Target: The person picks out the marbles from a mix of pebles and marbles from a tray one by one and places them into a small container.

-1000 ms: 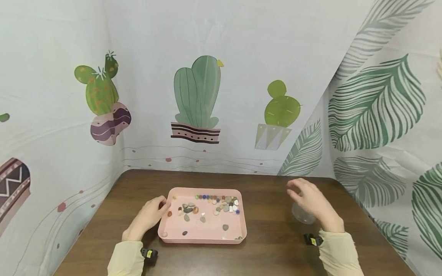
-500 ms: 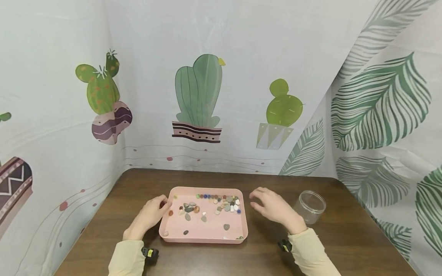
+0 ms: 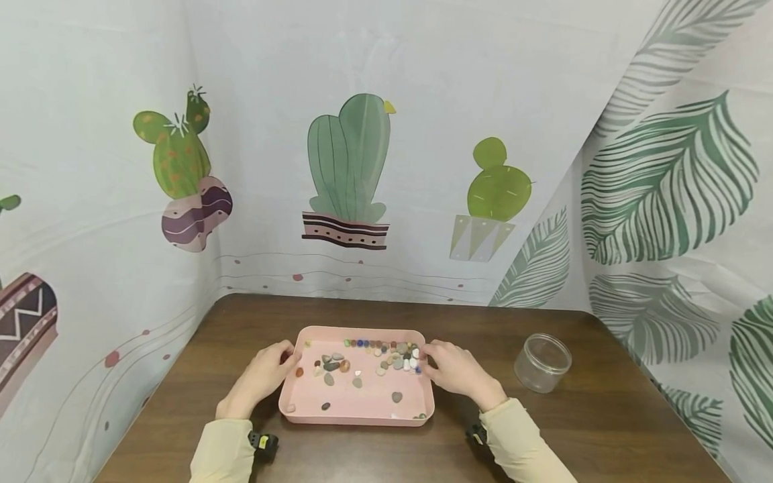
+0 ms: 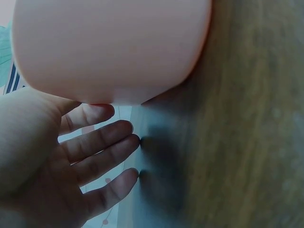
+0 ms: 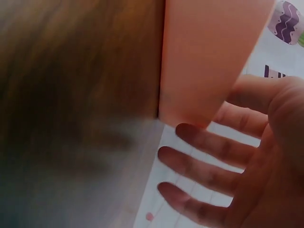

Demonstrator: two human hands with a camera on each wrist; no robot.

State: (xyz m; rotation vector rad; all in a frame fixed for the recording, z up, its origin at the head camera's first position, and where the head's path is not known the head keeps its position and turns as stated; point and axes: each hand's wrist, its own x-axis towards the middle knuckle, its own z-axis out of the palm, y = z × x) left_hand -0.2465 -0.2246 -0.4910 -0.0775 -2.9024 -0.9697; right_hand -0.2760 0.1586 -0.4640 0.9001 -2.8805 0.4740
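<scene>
One pink tray (image 3: 362,408) holds pebbles (image 3: 331,366) and round beads (image 3: 360,343), too small to count surely. Two hands flank it, fingers loosely extended: the left hand (image 3: 258,376) touches its left end, the right hand (image 3: 456,367) its right. One clear jar (image 3: 542,363) stands farther right. Below is one brown wooden table (image 3: 374,449); behind, white cloth (image 3: 423,60) bears three whole potted-cactus prints (image 3: 349,161).
</scene>
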